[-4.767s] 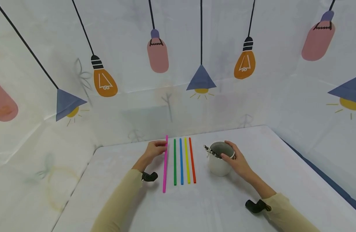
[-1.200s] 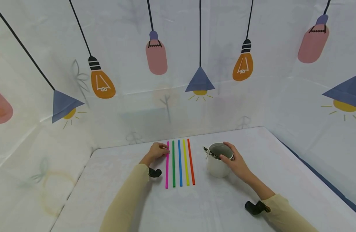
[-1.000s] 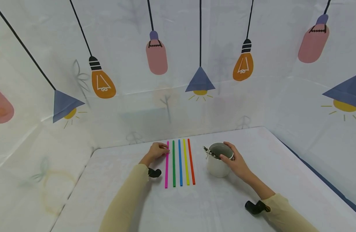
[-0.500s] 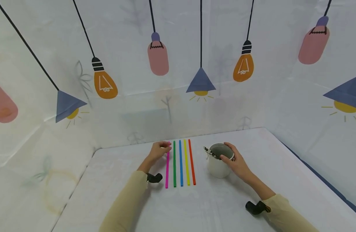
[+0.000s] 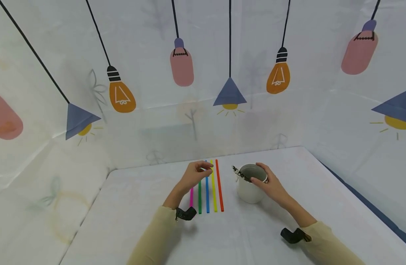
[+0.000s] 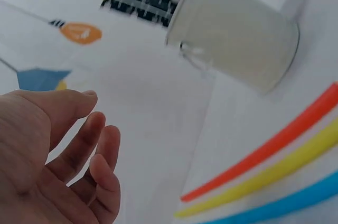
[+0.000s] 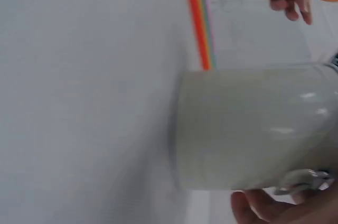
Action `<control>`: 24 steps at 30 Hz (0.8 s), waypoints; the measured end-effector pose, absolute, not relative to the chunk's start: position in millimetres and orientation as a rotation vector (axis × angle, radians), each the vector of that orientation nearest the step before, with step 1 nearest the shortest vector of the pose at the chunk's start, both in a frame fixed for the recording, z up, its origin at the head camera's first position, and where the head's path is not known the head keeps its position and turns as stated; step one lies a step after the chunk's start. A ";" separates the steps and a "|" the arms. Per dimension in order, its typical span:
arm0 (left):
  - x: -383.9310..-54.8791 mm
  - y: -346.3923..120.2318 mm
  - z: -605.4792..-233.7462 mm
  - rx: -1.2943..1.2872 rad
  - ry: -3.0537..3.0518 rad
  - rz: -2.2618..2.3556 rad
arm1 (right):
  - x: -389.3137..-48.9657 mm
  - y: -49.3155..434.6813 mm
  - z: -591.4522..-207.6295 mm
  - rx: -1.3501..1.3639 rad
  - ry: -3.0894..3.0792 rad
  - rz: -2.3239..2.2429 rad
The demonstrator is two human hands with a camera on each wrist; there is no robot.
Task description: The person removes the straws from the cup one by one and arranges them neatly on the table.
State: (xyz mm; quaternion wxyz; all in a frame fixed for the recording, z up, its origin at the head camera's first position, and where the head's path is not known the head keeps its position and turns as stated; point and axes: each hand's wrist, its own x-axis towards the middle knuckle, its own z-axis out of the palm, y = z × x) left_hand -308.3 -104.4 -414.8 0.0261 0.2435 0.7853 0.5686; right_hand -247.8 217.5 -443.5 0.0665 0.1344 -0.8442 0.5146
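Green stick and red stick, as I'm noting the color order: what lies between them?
The blue stick and the yellow stick lie between the green stick and the red stick, blue nearer green; the head view shows this.

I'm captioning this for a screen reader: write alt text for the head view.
A person's empty left hand hovers over five sticks, pink, green, blue, yellow and red, lined up on a white table; the right hand grips a white pot.
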 end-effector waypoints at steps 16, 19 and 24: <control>-264.2 -58.5 -387.4 0.833 2.330 1.680 | -260.2 212.8 -419.3 0.292 -2.744 1.428; -262.5 -51.4 -390.4 0.809 2.346 1.725 | -257.7 214.8 -423.0 0.349 -2.713 1.426; -280.7 -40.7 -412.0 0.787 2.388 1.802 | -257.1 216.5 -431.2 0.419 -2.675 1.450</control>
